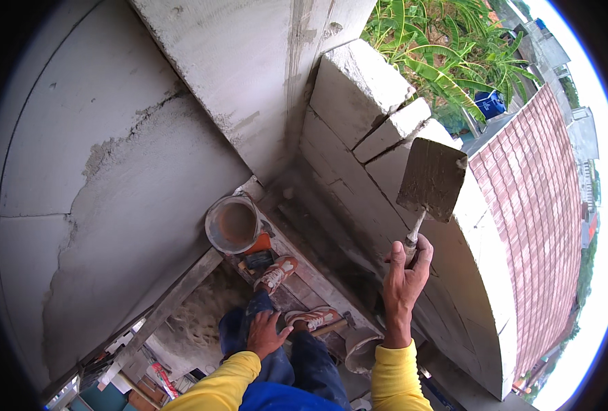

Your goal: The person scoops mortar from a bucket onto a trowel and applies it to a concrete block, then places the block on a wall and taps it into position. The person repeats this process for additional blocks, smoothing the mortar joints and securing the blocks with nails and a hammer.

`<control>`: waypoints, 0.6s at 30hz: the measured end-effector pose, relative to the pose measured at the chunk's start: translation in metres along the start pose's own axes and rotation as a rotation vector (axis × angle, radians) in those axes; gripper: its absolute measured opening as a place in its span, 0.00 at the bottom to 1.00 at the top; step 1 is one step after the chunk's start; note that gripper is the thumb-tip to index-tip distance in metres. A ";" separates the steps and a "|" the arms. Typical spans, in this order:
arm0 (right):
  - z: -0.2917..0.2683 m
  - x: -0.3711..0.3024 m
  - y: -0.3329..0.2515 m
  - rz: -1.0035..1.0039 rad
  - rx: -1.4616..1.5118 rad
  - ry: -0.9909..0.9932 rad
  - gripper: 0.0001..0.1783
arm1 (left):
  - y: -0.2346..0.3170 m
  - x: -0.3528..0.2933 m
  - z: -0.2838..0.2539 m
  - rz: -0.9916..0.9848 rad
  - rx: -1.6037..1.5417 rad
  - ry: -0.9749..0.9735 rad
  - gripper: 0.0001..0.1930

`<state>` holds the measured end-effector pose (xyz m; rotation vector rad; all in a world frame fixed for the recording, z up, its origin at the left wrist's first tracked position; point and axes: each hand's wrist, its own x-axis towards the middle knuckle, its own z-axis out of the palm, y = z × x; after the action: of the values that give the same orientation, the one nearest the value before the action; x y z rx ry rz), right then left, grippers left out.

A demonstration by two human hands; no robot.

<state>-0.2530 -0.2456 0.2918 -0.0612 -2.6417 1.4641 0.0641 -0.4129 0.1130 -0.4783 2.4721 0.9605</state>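
Observation:
My right hand (405, 282) is closed round the handle of a trowel (431, 177). Its flat, squarish blade, coated in dull grey, points up in front of the block wall (379, 181). No heap of mortar shows on the blade's visible face. Down by my knee, my left hand (266, 335) lies over the dark blue trousers with its fingers stretched out. A round bucket (233, 225) with greyish contents stands beyond my feet, against the partly plastered wall (139, 178).
My shoes stand on narrow planks (302, 264). An orange object (259, 244) and a dark block-like thing (258, 260) lie beside the bucket. Another bucket (363, 348) is near my right forearm. Past the block wall are a tiled roof (529, 226) and banana plants (448, 55).

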 end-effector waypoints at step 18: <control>-0.100 -0.035 -0.027 -0.037 -0.314 -0.223 0.20 | -0.004 0.022 -0.005 0.137 0.041 -0.011 0.32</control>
<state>-0.2048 -0.1795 0.3643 0.1296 -3.0118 1.0888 0.0462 -0.4229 0.1025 -0.2930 2.5359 0.9599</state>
